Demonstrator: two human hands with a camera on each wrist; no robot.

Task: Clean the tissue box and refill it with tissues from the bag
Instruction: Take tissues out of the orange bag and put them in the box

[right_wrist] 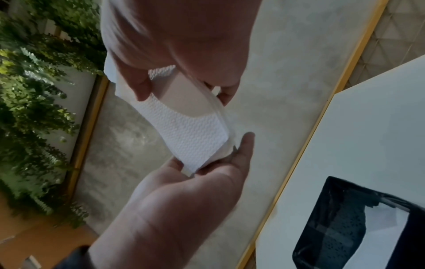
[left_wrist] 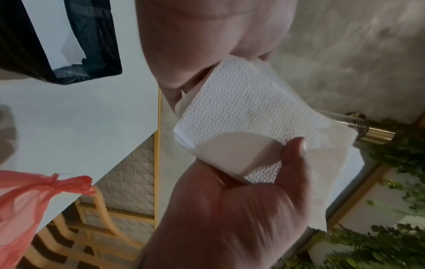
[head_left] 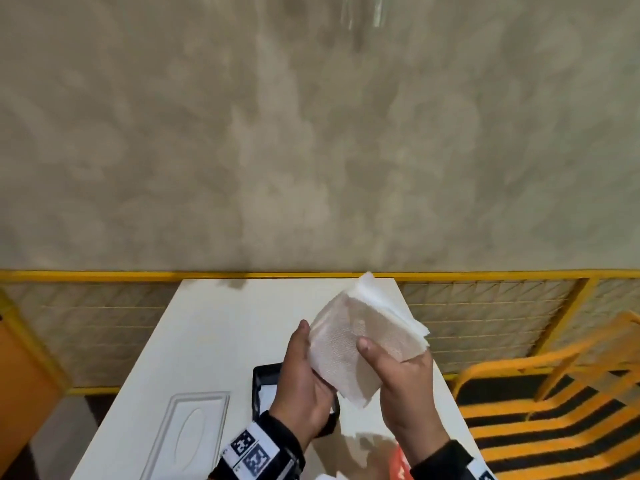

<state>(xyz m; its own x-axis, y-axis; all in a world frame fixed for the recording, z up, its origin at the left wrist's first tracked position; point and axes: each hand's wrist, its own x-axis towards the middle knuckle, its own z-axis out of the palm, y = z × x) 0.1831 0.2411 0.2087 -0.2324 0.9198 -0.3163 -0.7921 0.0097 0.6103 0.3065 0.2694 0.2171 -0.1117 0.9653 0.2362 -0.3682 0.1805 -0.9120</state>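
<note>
Both hands hold a stack of white embossed tissues (head_left: 353,341) in the air over the white table (head_left: 225,323). My left hand (head_left: 304,368) cups the stack's lower left end, thumb along its edge and fingers underneath. My right hand (head_left: 398,375) grips the right side, thumb pressed on top (left_wrist: 294,151). The stack (right_wrist: 190,134) bends between the two hands. Below my left hand stands the open black tissue box (head_left: 263,379), partly hidden, with white paper inside it (left_wrist: 71,49). Its white lid (head_left: 194,431) lies flat to the left. The pink-orange bag (left_wrist: 34,191) lies at the table's near right edge.
A yellow-framed mesh railing (head_left: 485,306) runs behind and beside the table. An orange and black striped chair (head_left: 554,410) stands to the right. Green foliage (right_wrist: 34,91) and a gold cylinder (left_wrist: 372,134) show beyond the railing. The table's far half is bare.
</note>
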